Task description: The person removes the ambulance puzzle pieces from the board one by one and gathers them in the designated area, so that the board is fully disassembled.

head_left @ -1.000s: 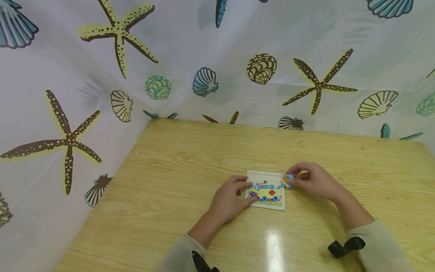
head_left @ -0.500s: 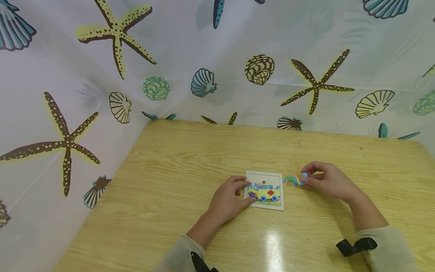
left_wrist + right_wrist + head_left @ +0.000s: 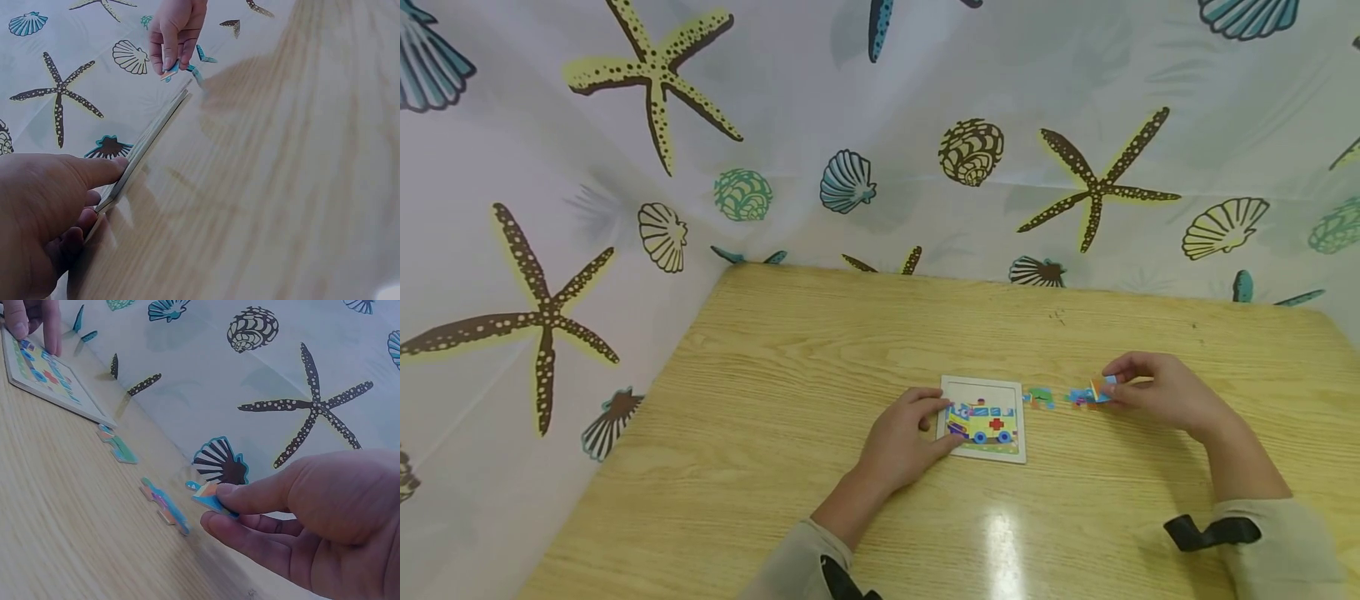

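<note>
A square puzzle board (image 3: pixel 981 391) with a pale frame lies on the table; its lower part shows a yellow ambulance, its upper part is bare. My left hand (image 3: pixel 904 437) holds the board's left edge, thumb at the near side and fingers farther up. To the right, my right hand (image 3: pixel 1168 396) pinches a blue and orange puzzle piece (image 3: pixel 209 497) between thumb and fingertips, just above the table. Beneath and beside it lies a blue and purple puzzle piece (image 3: pixel 164 506). A green puzzle piece (image 3: pixel 119 447) lies by the board's right edge.
The wooden table (image 3: pixel 820 350) extends around the board. A white cloth (image 3: pixel 910 100) printed with starfish and shells hangs along its back and left edges. Black straps (image 3: pixel 1213 533) sit on the sleeves.
My right hand has moved right, away from the board, with its puzzle piece. The green piece, then the blue and purple one, have come into view on the table. My left hand stays put.
</note>
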`<action>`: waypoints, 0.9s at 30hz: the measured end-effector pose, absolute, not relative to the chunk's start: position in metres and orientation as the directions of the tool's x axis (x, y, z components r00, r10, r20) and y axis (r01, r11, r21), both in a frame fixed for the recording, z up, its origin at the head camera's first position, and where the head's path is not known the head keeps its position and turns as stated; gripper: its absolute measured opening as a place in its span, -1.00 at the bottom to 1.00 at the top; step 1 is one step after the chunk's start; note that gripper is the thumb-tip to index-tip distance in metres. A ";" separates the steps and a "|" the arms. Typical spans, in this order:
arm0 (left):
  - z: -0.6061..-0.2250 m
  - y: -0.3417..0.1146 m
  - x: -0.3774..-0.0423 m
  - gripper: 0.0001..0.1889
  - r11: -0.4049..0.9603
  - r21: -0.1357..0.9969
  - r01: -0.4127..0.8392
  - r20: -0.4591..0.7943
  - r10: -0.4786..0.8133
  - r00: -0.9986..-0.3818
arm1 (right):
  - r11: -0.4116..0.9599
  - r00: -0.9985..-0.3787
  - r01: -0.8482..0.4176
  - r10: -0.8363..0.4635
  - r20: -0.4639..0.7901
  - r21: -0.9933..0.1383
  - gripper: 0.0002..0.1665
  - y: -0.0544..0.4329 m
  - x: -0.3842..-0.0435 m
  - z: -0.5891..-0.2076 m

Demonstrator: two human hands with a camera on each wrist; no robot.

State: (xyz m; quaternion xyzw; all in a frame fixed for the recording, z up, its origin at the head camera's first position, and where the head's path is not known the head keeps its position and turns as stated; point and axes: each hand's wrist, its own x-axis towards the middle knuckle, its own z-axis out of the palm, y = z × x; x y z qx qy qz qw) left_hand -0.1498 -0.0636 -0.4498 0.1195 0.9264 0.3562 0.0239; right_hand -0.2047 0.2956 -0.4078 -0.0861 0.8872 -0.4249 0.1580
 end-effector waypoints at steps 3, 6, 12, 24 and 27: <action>-0.450 -0.064 -0.150 -0.46 0.717 0.667 0.204 0.041 0.238 -0.970 | 0.643 -0.938 -0.011 -0.272 -0.214 -0.766 -0.60 0.301 -0.205 -0.407; -0.449 -0.063 -0.149 -0.46 0.716 0.669 0.197 0.035 0.235 -0.971 | 0.650 -0.936 -0.003 -0.270 -0.227 -0.760 -0.59 0.306 -0.205 -0.407; -0.448 -0.063 -0.149 -0.45 0.714 0.672 0.196 0.031 0.237 -0.971 | 0.656 -0.930 0.034 -0.255 -0.264 -0.754 -0.58 0.313 -0.205 -0.408; -0.449 -0.065 -0.149 -0.46 0.714 0.670 0.205 0.041 0.239 -0.970 | 0.756 -0.929 0.049 -0.206 -0.308 -0.653 -0.64 0.315 -0.204 -0.410; -0.448 -0.064 -0.149 -0.45 0.711 0.674 0.200 0.037 0.238 -0.971 | 0.830 -0.944 0.012 -0.175 -0.281 -0.557 -0.63 0.315 -0.204 -0.407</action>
